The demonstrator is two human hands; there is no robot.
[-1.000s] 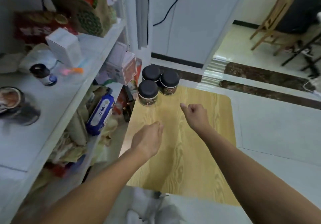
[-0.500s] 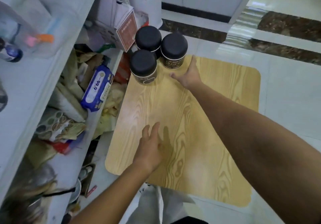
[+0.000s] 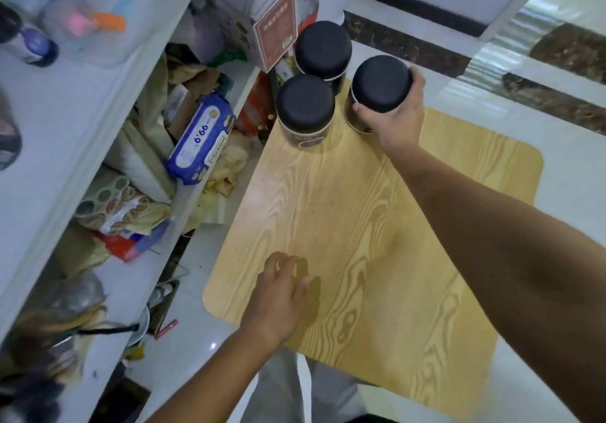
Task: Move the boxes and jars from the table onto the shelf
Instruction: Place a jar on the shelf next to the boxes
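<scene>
The right hand (image 3: 395, 124) grips the right jar (image 3: 380, 83) at the far left corner of the wooden table (image 3: 360, 225); the thumb lies along the near side just under the black lid and the fingers wrap round the far side, so the hold is firm around the jar's body; the jar leans slightly toward the camera, though its base is hidden behind the hand and I cannot tell whether it is on the wood. Two more black-lidded jars stand close by; the front jar (image 3: 305, 102) is just to the left at the table's edge, and the far jar (image 3: 323, 48) sits behind both, nearly touching them. The left hand (image 3: 278, 294) holds nothing; its fingers are loosely bent over the near left part of the table. To the left runs the white shelf (image 3: 82, 134); a small dark bottle (image 3: 31, 42) stands on its upper board; on the crowded lower board sit a blue wipes pack (image 3: 200, 140) and a box (image 3: 273, 32) with a red-brown panel, the box just beside the far jar.
</scene>
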